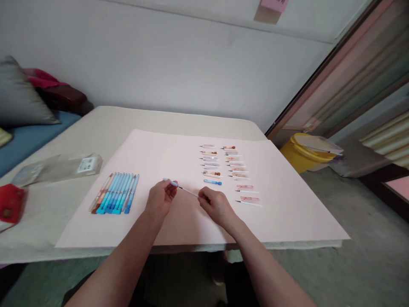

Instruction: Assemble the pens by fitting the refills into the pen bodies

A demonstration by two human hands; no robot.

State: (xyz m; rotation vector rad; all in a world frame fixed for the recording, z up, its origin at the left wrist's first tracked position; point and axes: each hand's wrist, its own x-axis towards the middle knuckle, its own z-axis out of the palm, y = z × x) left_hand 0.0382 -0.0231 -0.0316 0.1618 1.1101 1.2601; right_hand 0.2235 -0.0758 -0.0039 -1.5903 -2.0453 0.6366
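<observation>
My left hand (160,198) pinches a light blue pen barrel piece (171,182) over the pink sheet (179,230). From that piece's right end runs a thin white pen refill (189,192) with a dark section near the barrel. My right hand (217,205) grips the refill's far end between thumb and fingers. Whether the refill's tip sits inside the barrel, I cannot tell. Just beyond my right hand lies a blue pen part (212,182). To the left, several blue and brown pens (116,192) lie side by side in a row.
Two columns of pen parts and refills (238,166) lie at the right of the sheet. On the cream tablecloth (121,117) at left are a clear plastic bag (60,167) and a red object (12,205). A yellow bin (303,153) stands beyond the table's right side.
</observation>
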